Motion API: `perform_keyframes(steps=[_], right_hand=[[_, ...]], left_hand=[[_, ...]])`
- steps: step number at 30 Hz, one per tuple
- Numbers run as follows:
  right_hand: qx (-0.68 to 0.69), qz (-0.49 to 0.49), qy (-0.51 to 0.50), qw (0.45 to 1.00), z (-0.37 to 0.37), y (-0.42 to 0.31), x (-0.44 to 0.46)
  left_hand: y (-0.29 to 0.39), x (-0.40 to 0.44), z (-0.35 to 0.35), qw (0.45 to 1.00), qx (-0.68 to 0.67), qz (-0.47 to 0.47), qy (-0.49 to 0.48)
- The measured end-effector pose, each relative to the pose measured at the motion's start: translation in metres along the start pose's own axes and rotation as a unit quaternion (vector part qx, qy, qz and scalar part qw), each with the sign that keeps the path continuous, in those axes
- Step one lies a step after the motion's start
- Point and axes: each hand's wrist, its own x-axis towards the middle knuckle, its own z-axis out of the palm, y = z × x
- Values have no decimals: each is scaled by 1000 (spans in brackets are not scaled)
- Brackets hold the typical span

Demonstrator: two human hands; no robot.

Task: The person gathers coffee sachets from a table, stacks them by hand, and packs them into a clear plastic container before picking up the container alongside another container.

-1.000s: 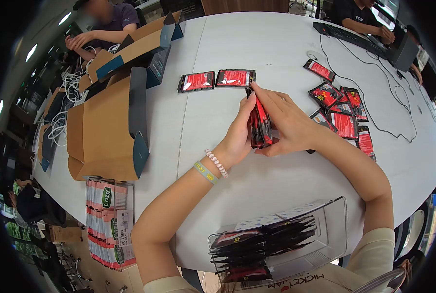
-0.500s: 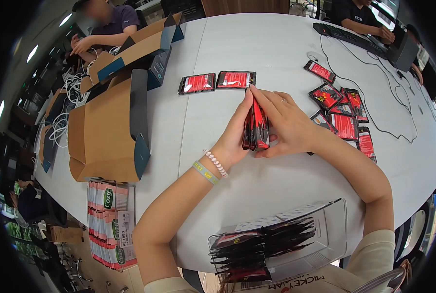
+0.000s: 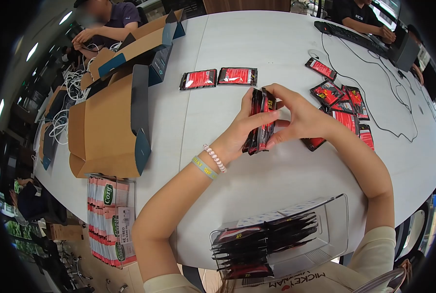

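Note:
Between my hands stands a small stack of red and black sachets, held on edge above the table. My left hand is wrapped round its left side, the thumb lying across the front. On the right side, my right hand grips the stack with fingertips at the top and thumb near the bottom. Beyond the hands lie two flat sachets, a left one and a right one, side by side. Right of my right hand is a loose pile of similar sachets, partly covered by my forearm.
A clear rack with rows of black sachets sits close to my body. Pink Cozy packets fill another rack at left. Open cardboard boxes stand behind it. A keyboard, cables and two other people are across the table.
My left thumb has moved across the stack's front, and my right hand has opened out from a flat press to a fingertip grip. The stack has turned slightly, showing more of its faces.

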Motion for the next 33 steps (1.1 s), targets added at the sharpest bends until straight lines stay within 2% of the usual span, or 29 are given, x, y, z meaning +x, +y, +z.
perform_keyframes(steps=[3,4,5,7,9,10,11,13,14,15,17,18,19,20,21,23,25,28,29,31,33], right_hand=[[-5,-30,25,999,-6,-21,-2],[-14,-71,33,997,-9,-24,-2],[-10,-68,31,997,-15,-30,-1],[8,-87,17,996,-27,-49,-9],[46,-86,45,994,-26,-74,-20],[7,-57,32,998,-32,-83,-27],[5,-52,35,998,-32,-94,-37],[-91,-83,49,991,-32,-118,-57],[-180,-97,44,978,-40,-126,-68],[-184,-94,45,977,-44,-136,-80],[-202,-83,169,961,-43,-159,-108],[-171,-99,192,961,-43,-165,-120],[-140,-115,213,960,-41,-173,-130],[-99,-83,192,973,-38,-187,-140],[-74,-120,115,983,-36,-188,-142],[-91,-63,-38,993,-23,-197,-148],[-174,-39,-52,983,11,-191,-148],[-178,12,-102,979,40,-174,-150],[-183,19,-95,978,47,-171,-150],[-191,25,-86,977,54,-172,-150],[-213,-43,-36,975,55,-174,-151]], left_hand=[[15,-8,14,998,52,6,21],[24,-11,19,996,73,41,-5],[31,-13,23,997,70,37,-3],[36,-17,32,982,159,94,-30],[39,-24,44,968,203,142,-41],[36,-27,50,949,233,203,-63],[37,-33,58,949,230,202,-68],[57,-53,90,960,200,137,-138],[58,-54,89,952,199,147,-179],[60,-54,87,951,198,148,-184],[64,-56,82,929,260,167,-203],[67,-60,80,916,282,180,-220],[68,-66,83,906,321,200,-189],[71,-69,84,901,342,201,-174],[74,-72,85,896,364,201,-159],[76,-76,87,886,393,186,-162],[74,-78,89,875,421,171,-166],[67,-86,102,782,592,31,-192],[64,-88,104,781,593,32,-193],[53,-89,103,729,642,19,-236],[44,-92,107,748,616,22,-244]])
